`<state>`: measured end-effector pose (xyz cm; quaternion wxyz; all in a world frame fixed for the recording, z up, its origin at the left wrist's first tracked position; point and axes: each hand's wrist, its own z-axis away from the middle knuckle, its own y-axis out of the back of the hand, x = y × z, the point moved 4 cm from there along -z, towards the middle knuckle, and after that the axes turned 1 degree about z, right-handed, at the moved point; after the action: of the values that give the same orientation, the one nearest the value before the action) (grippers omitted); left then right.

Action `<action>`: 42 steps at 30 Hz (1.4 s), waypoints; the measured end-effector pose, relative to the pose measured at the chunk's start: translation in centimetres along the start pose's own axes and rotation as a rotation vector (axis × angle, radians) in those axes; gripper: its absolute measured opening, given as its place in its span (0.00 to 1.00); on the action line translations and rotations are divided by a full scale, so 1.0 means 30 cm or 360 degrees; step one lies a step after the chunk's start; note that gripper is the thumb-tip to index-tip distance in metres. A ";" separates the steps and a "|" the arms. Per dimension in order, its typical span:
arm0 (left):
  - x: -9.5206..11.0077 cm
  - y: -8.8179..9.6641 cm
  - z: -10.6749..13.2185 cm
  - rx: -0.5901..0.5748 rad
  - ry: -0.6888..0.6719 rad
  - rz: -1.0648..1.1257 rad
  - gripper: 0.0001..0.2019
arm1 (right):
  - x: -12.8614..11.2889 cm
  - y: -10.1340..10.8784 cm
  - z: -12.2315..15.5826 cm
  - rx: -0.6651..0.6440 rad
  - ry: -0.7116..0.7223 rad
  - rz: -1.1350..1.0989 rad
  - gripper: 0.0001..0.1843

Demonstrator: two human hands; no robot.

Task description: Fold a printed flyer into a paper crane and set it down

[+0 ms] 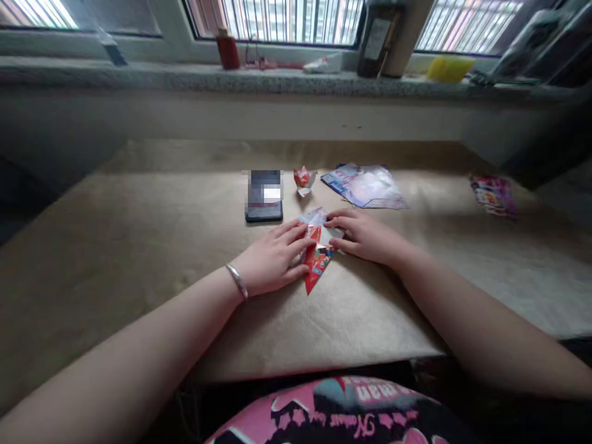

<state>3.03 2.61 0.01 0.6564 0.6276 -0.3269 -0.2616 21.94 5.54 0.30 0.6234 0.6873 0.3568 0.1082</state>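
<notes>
A folded glossy paper (319,262), red with printed pictures and a white part, lies on the table with one point facing me. My left hand (277,256), with a silver bangle at its wrist, lies on the paper's left side, fingers stretched out and apart. From the right, my right hand (365,237) grips the paper's upper right edge with bent fingers and thumb. Fingertips of both hands cover parts of the folds. Just beyond the paper stands a small red and white folded paper piece (304,180) with pointed petals.
A dark phone (264,213), partly blurred out, lies beyond my left hand. Glossy printed sheets (365,185) lie at the back, and a purple-red pile of packets or papers (494,196) at far right. The windowsill (277,82) holds a red container (227,52) and a yellow object (449,68).
</notes>
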 end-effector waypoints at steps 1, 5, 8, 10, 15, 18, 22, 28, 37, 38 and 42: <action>-0.002 0.000 0.000 -0.0005 0.0021 0.0014 0.28 | 0.003 -0.003 0.000 -0.0002 -0.0002 0.0000 0.22; -0.004 -0.003 0.000 -0.0007 0.0081 0.0041 0.34 | 0.007 -0.012 -0.002 0.0021 -0.0001 -0.0042 0.21; -0.002 -0.009 0.001 0.0004 0.0098 0.0035 0.34 | -0.003 -0.006 -0.004 0.0063 0.0005 -0.0130 0.17; -0.001 -0.013 0.001 0.0010 0.0109 0.0031 0.35 | -0.012 0.005 -0.004 0.0057 -0.0020 -0.0220 0.14; -0.001 -0.017 0.002 0.0014 0.0179 0.0029 0.35 | -0.022 0.044 0.006 -0.0019 -0.0167 -0.0357 0.13; -0.001 -0.017 0.003 -0.0006 0.0201 0.0031 0.36 | -0.018 0.067 0.014 -0.0007 -0.0201 -0.0241 0.10; 0.001 -0.017 0.000 -0.0003 0.0227 0.0020 0.36 | -0.017 0.071 0.017 -0.0166 -0.0053 -0.0091 0.07; 0.001 -0.013 -0.015 0.0009 0.0335 0.0003 0.34 | 0.000 0.055 0.019 -0.0259 0.0153 -0.0056 0.20; -0.005 -0.015 -0.025 0.0038 0.0276 0.0026 0.37 | 0.003 0.031 0.023 -0.0250 0.0184 -0.0051 0.36; -0.005 -0.015 -0.025 0.0047 0.0251 0.0037 0.37 | 0.002 0.030 0.023 -0.0247 0.0187 -0.0045 0.37; -0.007 -0.009 -0.026 0.0075 0.0193 0.0082 0.38 | -0.001 0.029 0.025 -0.0250 0.0192 -0.0027 0.37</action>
<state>3.51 3.26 -0.29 0.6666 0.6489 -0.3086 -0.1982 22.65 4.96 0.98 0.6535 0.6255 0.3899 0.1719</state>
